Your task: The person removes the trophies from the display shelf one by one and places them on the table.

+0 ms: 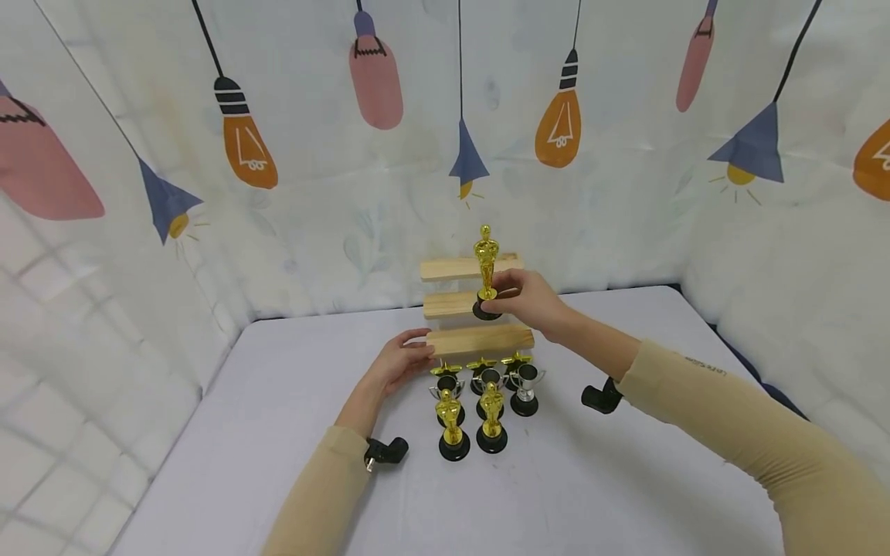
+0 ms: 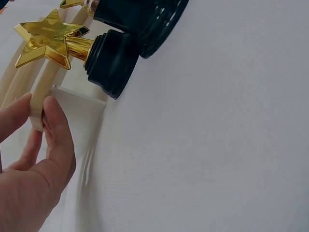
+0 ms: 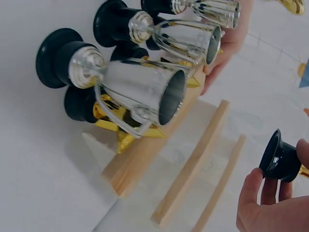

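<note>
My right hand (image 1: 534, 301) holds a gold figurine trophy (image 1: 486, 259) upright by its black base (image 3: 280, 162), raised in front of a three-tier wooden rack. The base overlaps the middle plank (image 1: 445, 305) in the head view; whether they touch I cannot tell. With thumb and fingers, my left hand (image 1: 398, 364) pinches the left end of the rack's lowest plank (image 2: 44, 84). Just before the rack stand three gold star trophies (image 2: 48, 36), then three silver cup trophies (image 3: 140, 89). Two more gold figurine trophies (image 1: 451, 421) are nearest me.
The top plank (image 1: 445, 269) is at the back, near a pale curtain (image 1: 313, 208) printed with hanging lamps. White cloth covers the table (image 1: 591, 494). A black wrist camera (image 1: 387, 450) is on the left sleeve, another (image 1: 602, 397) on the right.
</note>
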Tool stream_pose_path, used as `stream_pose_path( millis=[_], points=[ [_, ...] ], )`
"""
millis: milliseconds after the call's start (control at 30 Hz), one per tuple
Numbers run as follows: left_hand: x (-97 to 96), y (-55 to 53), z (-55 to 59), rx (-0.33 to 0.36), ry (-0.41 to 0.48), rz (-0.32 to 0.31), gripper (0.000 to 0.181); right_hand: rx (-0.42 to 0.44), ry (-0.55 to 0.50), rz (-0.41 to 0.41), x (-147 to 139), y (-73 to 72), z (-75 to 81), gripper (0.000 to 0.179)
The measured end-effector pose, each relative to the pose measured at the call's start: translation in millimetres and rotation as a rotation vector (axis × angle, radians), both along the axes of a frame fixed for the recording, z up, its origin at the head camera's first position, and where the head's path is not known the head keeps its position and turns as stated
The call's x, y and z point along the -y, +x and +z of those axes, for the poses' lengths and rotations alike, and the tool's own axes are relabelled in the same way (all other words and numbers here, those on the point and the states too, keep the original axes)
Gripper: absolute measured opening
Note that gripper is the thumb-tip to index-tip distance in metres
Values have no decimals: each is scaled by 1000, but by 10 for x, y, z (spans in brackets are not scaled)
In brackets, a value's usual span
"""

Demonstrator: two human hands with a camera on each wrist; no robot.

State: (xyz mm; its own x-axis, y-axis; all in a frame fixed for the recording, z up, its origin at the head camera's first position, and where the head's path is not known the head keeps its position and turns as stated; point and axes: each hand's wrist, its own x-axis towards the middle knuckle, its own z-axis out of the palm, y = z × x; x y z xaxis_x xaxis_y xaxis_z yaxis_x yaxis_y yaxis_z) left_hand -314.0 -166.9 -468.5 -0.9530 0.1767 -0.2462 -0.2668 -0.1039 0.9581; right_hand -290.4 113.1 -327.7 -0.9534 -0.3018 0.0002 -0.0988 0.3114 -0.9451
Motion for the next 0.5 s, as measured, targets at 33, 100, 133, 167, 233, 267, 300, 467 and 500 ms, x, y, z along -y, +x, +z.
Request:
stream_pose_path(
  millis=[33,100,133,167,233,267,300,467,500],
  points=[
    [1,6,-4,-1,-1,1,57,0,1,2,-20,26,-13,45],
    [3,18,-7,-11,-2,2,57,-2,4,2,-61,77,-34,46],
    [4,24,-5,-15,0,5,57,-4,5,3,-81,105,-42,46],
    [3,29,-3,-20,1,6,57,-4,6,0,-102,133,-47,46],
    [4,37,-2,-29,-1,5,57,-6,18,-10,-145,185,-56,46],
    [3,41,-2,-34,-3,3,57,-7,22,-15,-168,208,-61,47],
    [3,45,-2,-37,-3,3,57,-8,26,-18,-191,230,-66,47],
    [-8,69,-6,-47,-7,-3,56,-36,39,-30,-326,352,-92,47],
    [-10,73,-7,-48,-7,-2,56,-44,40,-30,-354,380,-99,47]
  ],
)
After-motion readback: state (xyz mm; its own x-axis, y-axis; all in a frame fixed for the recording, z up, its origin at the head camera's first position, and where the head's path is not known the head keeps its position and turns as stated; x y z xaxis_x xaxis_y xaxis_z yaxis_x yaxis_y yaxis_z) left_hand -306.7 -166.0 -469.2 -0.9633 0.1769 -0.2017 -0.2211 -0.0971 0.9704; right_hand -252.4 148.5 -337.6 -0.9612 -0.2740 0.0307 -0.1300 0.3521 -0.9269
